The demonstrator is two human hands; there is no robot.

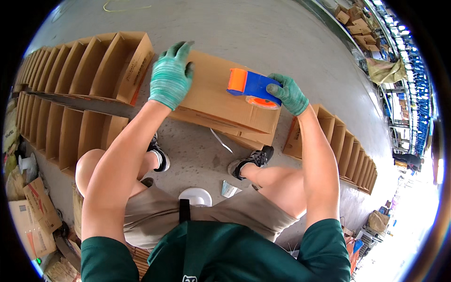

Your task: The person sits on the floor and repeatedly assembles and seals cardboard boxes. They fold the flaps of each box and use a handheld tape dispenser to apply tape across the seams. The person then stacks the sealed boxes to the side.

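A closed brown cardboard box (213,77) lies in front of me, slightly askew. My left hand (170,80), in a green knitted glove with dark fingertips, is at the box's left end. Its fingers point away from me and the thumb is spread from them; whether it presses on the cardboard I cannot tell. My right hand (290,94), gloved alike, is closed around a blue tape dispenser (258,84) with an orange front end. An orange-rimmed tape roll (262,102) shows on its near side. The dispenser is over the right part of the box.
Two rows of open-topped cartons, a far row (105,66) and a near row (96,134), stand at the left. Another carton row (336,134) runs along the right. Between my feet are a white round object (196,195) and a small packet (229,189). Flattened cardboard (42,202) leans at lower left.
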